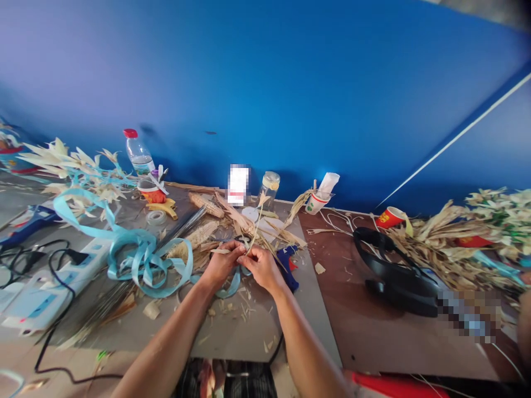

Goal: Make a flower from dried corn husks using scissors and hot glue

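Note:
My left hand [225, 265] and my right hand [263, 266] meet over the middle of the table, fingers pinched closed. Between their fingertips is the thin stem of a pale corn-husk flower [261, 200], its head pointing up and away. A short pale strip [220, 251] sticks out leftward from my left fingers; its other end is hidden. Just right of my right hand lies a blue glue gun [289, 268]. Light blue ribbon [139, 257] lies in loose loops to the left, with part of it running beneath my hands.
Left are a white power strip [53, 293], black cords, thin wires [103, 301] and a bottle [139, 155]. Behind my hands stand a glass jar [270, 185] and a paper cup [317, 203]. A black headset-like object [394, 276] and dried husks [440, 246] lie right.

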`<state>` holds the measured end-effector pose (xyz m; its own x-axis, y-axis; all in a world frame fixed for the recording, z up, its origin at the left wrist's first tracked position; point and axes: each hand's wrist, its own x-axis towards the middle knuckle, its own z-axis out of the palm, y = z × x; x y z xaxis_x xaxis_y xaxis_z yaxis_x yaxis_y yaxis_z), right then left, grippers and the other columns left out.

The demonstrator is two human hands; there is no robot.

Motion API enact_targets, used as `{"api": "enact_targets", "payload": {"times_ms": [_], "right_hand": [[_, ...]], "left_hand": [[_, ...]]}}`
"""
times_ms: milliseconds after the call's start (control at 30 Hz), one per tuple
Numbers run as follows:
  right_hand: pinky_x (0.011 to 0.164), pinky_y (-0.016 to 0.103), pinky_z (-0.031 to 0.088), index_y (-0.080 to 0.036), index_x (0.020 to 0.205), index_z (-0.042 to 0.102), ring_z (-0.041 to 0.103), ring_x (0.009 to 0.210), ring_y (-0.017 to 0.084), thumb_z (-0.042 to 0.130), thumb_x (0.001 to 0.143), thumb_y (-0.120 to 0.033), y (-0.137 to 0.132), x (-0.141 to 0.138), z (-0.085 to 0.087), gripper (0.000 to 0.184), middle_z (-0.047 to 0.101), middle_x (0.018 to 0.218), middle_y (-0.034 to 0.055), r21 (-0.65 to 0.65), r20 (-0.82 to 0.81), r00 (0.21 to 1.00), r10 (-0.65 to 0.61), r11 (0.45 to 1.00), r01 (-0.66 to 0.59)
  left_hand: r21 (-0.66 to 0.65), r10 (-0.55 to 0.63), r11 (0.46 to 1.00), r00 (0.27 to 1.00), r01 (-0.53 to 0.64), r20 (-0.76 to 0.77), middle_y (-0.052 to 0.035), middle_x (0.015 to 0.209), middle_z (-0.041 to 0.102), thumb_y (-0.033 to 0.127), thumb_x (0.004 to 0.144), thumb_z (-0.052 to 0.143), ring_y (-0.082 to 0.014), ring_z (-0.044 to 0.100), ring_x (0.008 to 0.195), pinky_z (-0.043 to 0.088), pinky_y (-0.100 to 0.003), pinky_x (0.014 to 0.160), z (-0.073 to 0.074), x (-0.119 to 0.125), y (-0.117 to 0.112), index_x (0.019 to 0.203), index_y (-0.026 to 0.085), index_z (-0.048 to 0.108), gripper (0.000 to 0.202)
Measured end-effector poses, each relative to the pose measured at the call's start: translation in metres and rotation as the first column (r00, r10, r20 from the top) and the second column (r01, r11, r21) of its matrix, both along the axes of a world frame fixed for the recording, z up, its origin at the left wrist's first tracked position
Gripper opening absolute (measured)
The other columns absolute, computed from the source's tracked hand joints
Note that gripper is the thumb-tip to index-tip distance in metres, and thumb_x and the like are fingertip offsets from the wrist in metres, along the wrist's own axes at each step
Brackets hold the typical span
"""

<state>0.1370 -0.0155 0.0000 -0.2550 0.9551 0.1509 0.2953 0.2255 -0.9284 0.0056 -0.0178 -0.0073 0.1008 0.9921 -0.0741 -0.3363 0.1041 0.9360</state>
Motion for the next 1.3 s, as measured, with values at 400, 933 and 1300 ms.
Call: {"api": "enact_targets", "payload": {"times_ms": [400,933,1300], "right_hand": [[0.054,0.022,0.031,-0.016,0.054,0.053,0.038,0.054,0.009,0.063,0.067,-0.035,0.004,0.002,-0.007,0.026,0.045,0.054,-0.0044,-0.067,-0.096,0.995,0.02,0.997,-0.026],[0.054,0.022,0.03,-0.015,0.055,0.055,0.037,0.053,0.008,0.065,0.067,-0.037,0.003,0.008,0.0,0.026,0.045,0.055,-0.0044,-0.068,-0.134,0.988,0.077,0.994,-0.087],[0.051,0.021,0.031,-0.015,0.059,0.061,0.038,0.052,0.008,0.069,0.065,-0.04,0.006,0.014,-0.008,0.027,0.045,0.053,-0.0045,-0.075,-0.082,0.985,0.151,0.985,-0.157]], "left_hand": [[-0.065,-0.015,0.998,0.984,0.027,0.179,0.0023,0.061,0.052,0.034,0.061,0.075,-0.0058,0.046,0.051,0.034,-0.018,0.049,-0.004,-0.001,0.002,0.077,0.012,0.062,0.03],[-0.16,-0.111,0.973,0.946,0.166,0.305,-0.0019,0.068,0.061,0.022,0.054,0.081,-0.0079,0.055,0.059,0.04,-0.018,0.055,0.004,-0.003,-0.002,0.074,0.012,0.065,0.028],[-0.15,-0.177,0.963,0.944,0.225,0.278,-0.0015,0.06,0.059,0.022,0.048,0.083,-0.0068,0.05,0.051,0.038,-0.018,0.049,0.004,-0.004,-0.004,0.067,0.011,0.066,0.027]]}}
